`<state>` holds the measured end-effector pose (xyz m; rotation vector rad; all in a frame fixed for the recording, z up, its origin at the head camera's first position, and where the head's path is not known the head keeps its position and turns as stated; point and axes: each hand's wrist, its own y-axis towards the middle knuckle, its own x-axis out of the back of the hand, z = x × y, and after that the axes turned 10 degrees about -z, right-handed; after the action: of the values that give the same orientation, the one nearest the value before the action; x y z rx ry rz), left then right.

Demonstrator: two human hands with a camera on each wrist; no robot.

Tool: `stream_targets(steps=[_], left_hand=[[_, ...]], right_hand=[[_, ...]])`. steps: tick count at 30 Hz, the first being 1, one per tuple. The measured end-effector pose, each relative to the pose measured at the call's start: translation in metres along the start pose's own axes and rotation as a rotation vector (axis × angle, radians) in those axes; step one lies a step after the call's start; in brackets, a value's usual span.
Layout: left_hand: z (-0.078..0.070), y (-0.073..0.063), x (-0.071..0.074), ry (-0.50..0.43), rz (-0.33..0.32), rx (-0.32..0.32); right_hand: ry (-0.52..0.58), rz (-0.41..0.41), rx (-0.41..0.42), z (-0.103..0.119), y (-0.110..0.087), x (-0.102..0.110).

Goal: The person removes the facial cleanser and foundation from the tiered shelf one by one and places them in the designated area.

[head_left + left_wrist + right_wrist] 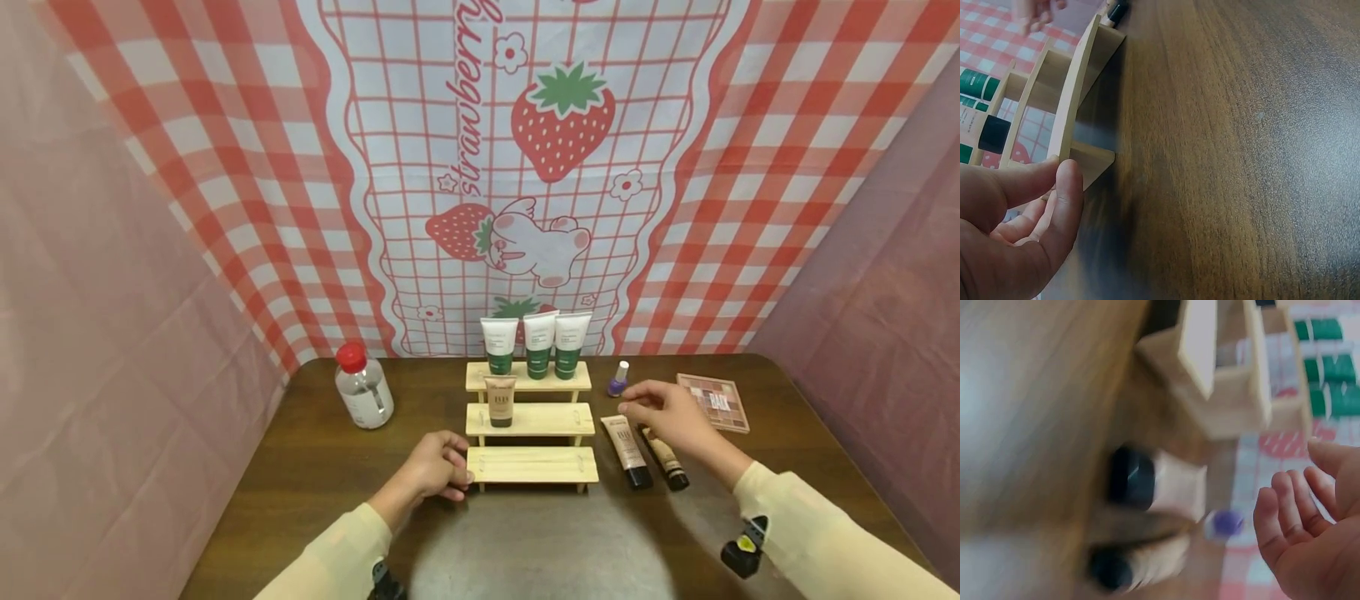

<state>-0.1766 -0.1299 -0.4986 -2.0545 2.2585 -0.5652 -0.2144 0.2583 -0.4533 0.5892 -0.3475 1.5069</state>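
Observation:
A three-step wooden display rack (532, 465) stands mid-table. My left hand (435, 467) pinches the left end of its lowest step; in the left wrist view the thumb and index finger (1066, 200) meet at the board's edge. Three white-and-green tubes (539, 346) stand on the top step, and one beige BB cream tube (501, 402) stands on the middle step. My right hand (671, 417) hovers with loosely bent fingers, holding nothing, over another BB cream tube (627, 452) and a slimmer tube with a black cap (666, 460), both lying right of the rack.
A purple nail polish bottle (618, 380) with a white cap stands just beyond the right hand. Farther right lies an eyeshadow palette (715, 402). At the left stands a clear bottle (365, 392) with a red cap. A strawberry-print cloth (525, 167) hangs behind the table.

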Motion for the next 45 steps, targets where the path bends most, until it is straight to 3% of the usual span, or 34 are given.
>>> stream_targets(steps=[8,16,25,45], left_hand=[[-0.002,0.001,-0.001,0.004,0.010,-0.004],[0.000,0.000,-0.001,0.004,0.009,-0.001],[0.000,0.000,0.000,0.006,0.012,0.007],[-0.002,0.001,0.000,0.013,0.013,0.016]], right_hand=[[0.091,0.101,0.082,0.052,0.014,-0.040],[0.119,0.147,0.114,0.078,0.016,-0.072],[0.179,0.176,0.089,0.086,0.018,-0.091],[0.169,0.177,0.135,0.092,0.023,-0.107]])
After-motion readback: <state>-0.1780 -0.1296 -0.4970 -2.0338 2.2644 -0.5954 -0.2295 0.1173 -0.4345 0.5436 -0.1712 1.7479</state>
